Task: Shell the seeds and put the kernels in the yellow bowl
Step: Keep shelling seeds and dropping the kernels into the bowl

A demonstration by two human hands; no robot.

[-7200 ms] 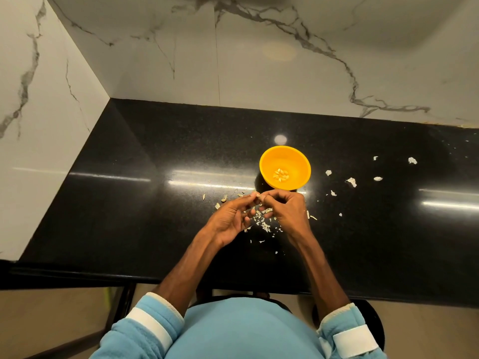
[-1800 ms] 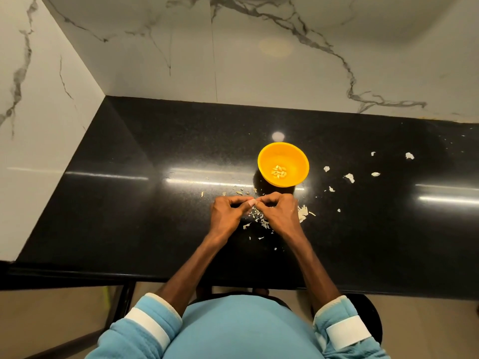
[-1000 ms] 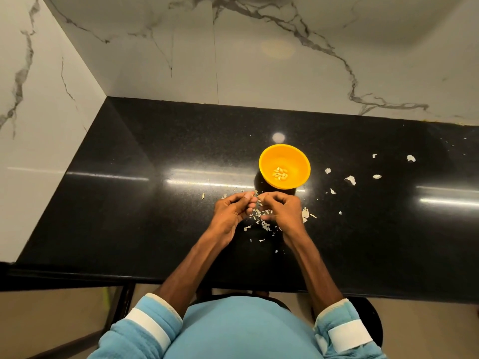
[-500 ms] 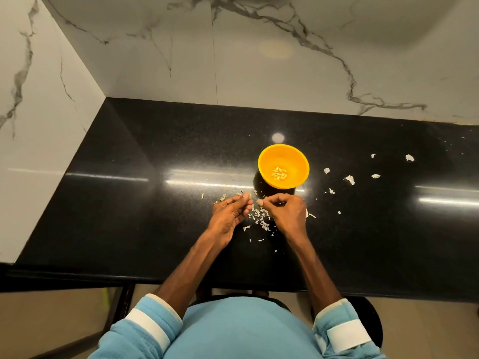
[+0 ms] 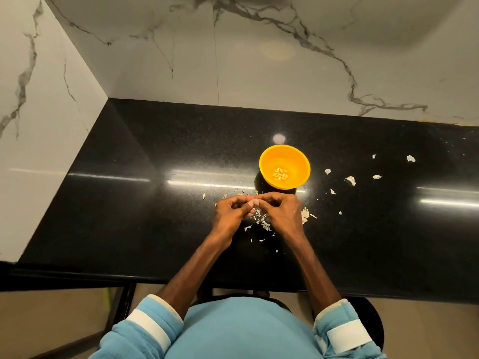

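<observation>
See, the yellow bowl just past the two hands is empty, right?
No. The yellow bowl does sit just past the left hand and right hand, but the head view shows a small heap of kernels in it.

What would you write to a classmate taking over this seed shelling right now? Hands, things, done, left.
Left hand and right hand: fingertips pinched together near the yellow bowl, apparently on a seed, hidden by the fingers.
Done: a few kernels lie in the bowl; shell bits litter the counter under the hands.
Left: finish this seed, drop its kernel in.
</observation>
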